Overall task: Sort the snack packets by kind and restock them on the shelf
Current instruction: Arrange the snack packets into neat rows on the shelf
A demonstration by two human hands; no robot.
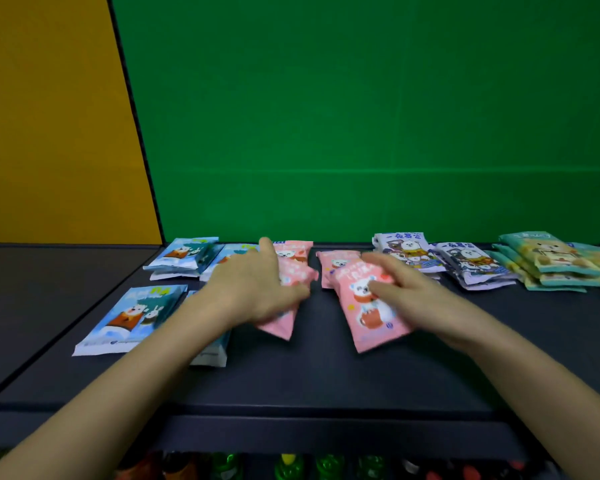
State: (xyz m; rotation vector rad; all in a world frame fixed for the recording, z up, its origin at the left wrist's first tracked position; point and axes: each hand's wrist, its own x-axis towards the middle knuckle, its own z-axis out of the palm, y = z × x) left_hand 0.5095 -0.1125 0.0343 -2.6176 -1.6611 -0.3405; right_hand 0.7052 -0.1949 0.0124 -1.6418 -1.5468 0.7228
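— What are my hands doing on the shelf (326,382)?

— My left hand (257,289) lies over a pink packet (281,327), fingers curled round its near half, so I read it as gripping that one. My right hand (406,292) rests against the right edge of another pink packet (368,306); I can't tell whether it grips or only touches.

— Where do the other kinds sit?

— Blue packets (125,320) lie at the left, some near, some far. Two more pink ones (333,265) sit at the far middle. Right of them is a purple stack (465,265), then a teal stack (548,261) at the far right, touching.

— Behind it all?

— A green wall (361,116), with an orange panel (49,116) to the left.
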